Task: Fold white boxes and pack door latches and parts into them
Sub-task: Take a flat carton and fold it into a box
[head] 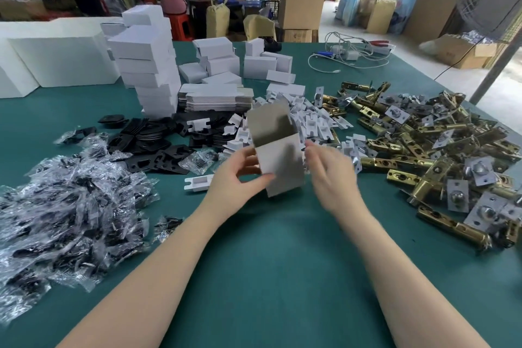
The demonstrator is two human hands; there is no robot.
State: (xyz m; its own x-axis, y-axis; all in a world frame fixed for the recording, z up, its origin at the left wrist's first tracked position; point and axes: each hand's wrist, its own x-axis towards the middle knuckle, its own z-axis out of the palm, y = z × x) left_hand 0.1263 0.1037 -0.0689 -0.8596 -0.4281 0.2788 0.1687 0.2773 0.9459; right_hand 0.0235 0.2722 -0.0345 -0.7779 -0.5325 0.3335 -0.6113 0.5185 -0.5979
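Note:
A small white box (279, 155) stands upright over the green table (268, 263), its top flap raised and its grey inside showing. My left hand (234, 175) grips its left side, thumb across the front face. My right hand (329, 175) is blurred beside the box's right edge, fingers loosely bent; contact with the box is unclear. Brass door latches (423, 150) lie heaped at the right. White plastic inserts (310, 124) are piled behind the box. Black plates (161, 138) and clear bags of screws (65, 206) lie at the left.
A stack of flat box blanks (214, 99) and towers of folded white boxes (152, 65) stand at the back. White cables and chargers (347, 54) lie far right. Two people work at benches in the background among brown cartons (300, 5).

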